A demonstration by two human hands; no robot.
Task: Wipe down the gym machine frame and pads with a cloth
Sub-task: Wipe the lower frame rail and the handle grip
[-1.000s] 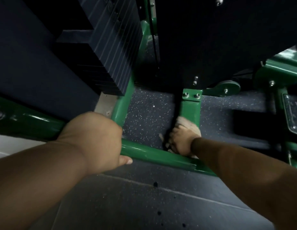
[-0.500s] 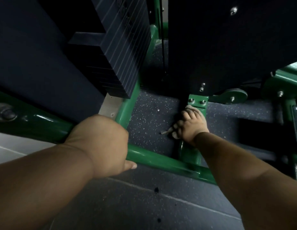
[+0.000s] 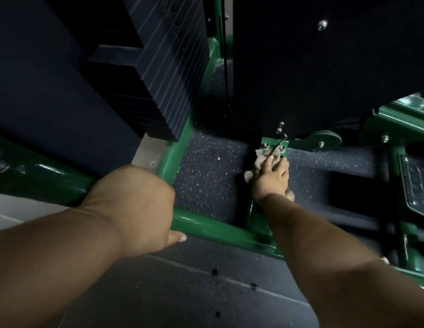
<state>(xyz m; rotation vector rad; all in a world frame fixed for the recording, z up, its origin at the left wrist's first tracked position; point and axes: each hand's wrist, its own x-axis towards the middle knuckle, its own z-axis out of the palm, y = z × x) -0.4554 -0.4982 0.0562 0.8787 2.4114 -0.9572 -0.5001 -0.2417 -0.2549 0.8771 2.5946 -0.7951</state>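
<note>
A green steel machine frame runs low across the view, its bottom rail [image 3: 213,227] lying on the floor. My left hand [image 3: 135,207] grips that rail, thumb curled under it. A short green upright post [image 3: 273,147] with two bolts rises from the rail under a big black pad [image 3: 324,67]. My right hand [image 3: 271,177] presses a pale beige cloth [image 3: 259,162] against the upper part of this post, fingers curled over the cloth. Most of the cloth is hidden under the hand; frayed threads stick out at the top.
A black weight stack [image 3: 163,74] hangs at upper left beside a green upright tube [image 3: 175,152]. A green pivot bracket [image 3: 324,139] and a black footplate [image 3: 417,183] sit at right. Speckled dark rubber flooring [image 3: 206,166] lies below.
My right hand has slid the cloth up the green post from its base to just under the bolts. My left hand has kept its grip on the bottom rail.
</note>
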